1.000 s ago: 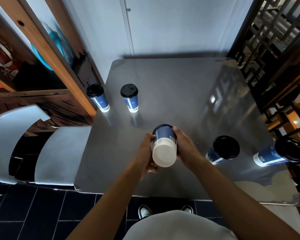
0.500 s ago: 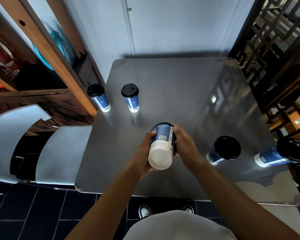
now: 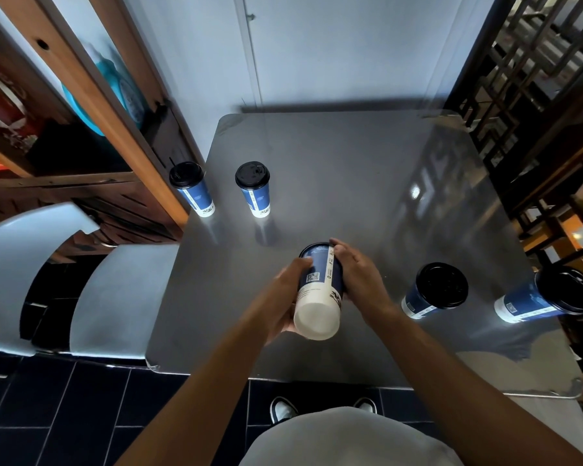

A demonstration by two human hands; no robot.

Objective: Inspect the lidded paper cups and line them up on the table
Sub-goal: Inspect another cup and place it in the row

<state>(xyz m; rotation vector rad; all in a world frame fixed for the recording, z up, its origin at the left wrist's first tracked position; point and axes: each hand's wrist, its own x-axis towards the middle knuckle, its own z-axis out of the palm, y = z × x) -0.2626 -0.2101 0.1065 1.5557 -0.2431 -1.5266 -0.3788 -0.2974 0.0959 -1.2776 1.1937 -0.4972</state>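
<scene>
A blue paper cup (image 3: 319,290) is held tilted above the near middle of the grey table (image 3: 350,156), its white base toward me and its lid end pointing away. My left hand (image 3: 285,297) grips its left side and my right hand (image 3: 357,274) its right side. Two lidded blue cups stand upright at the table's left: one by the edge (image 3: 192,190), one beside it (image 3: 254,190). Two more lidded cups stand at the right, one (image 3: 433,292) near my right wrist, one (image 3: 546,299) close to the right edge.
A wooden shelf unit (image 3: 108,105) stands against the table's left side. A pale chair (image 3: 81,284) sits at the near left. Dark lattice screens and wooden furniture (image 3: 535,95) border the right side. A pale wall runs behind the table.
The held cup has tipped so more of its blue side shows and its white base has dropped lower toward me. Both hands stayed on it.
</scene>
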